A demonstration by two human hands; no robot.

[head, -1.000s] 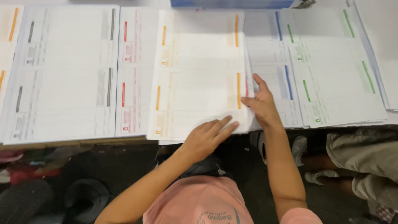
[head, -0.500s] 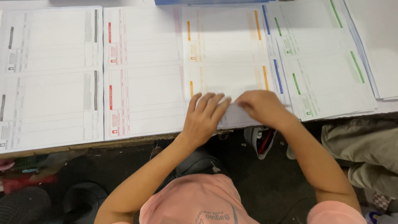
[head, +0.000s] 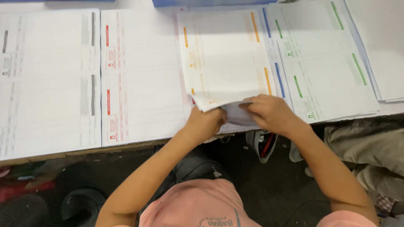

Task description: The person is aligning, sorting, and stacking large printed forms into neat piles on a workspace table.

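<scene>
A stack of white forms with orange bars [head: 223, 54] lies on the table, between a red-barred stack and a blue-barred one. Its near edge is curled up off the pile. My left hand [head: 206, 124] grips that lifted edge from below at its left corner. My right hand [head: 269, 113] pinches the same curled sheets from the right, fingers over the fold. Both hands sit at the table's front edge.
Stacks with red bars [head: 139, 75], grey bars [head: 46, 75], blue bars [head: 277, 75] and green bars [head: 324, 67] lie side by side along the table. Another person's trouser leg [head: 370, 147] is at the right. Shoes [head: 263, 145] and dark objects lie on the floor below.
Both hands slid back to the near edge of the orange-barred stack and lifted it; the edge now curls up. The view shifted so the stacks sit further right.
</scene>
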